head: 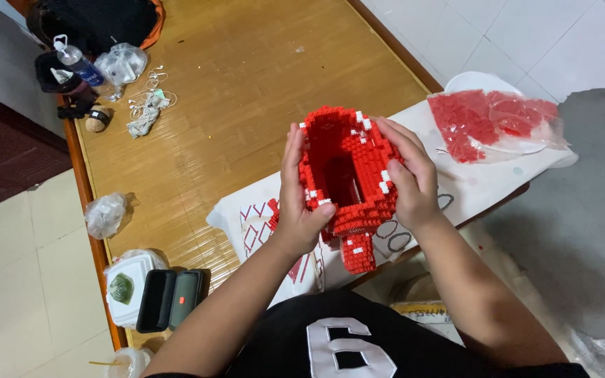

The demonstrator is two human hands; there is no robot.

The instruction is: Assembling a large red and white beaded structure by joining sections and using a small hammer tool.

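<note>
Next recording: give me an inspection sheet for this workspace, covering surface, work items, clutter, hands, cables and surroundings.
Surface: wooden slatted table, partly covered by a white printed sheet.
Work items: red brick model with white studs, hollow, held above the sheet; clear bag of red bricks at the sheet's far end.
Clutter: plastic bottle, crumpled clear bags, white food box, dark open case.
Hands: left hand and right hand clasp the model from opposite sides.
Cables: white earphone cord tangled near the far left edge.
Surroundings: pale tiled floor, grey mat on the right.
</note>
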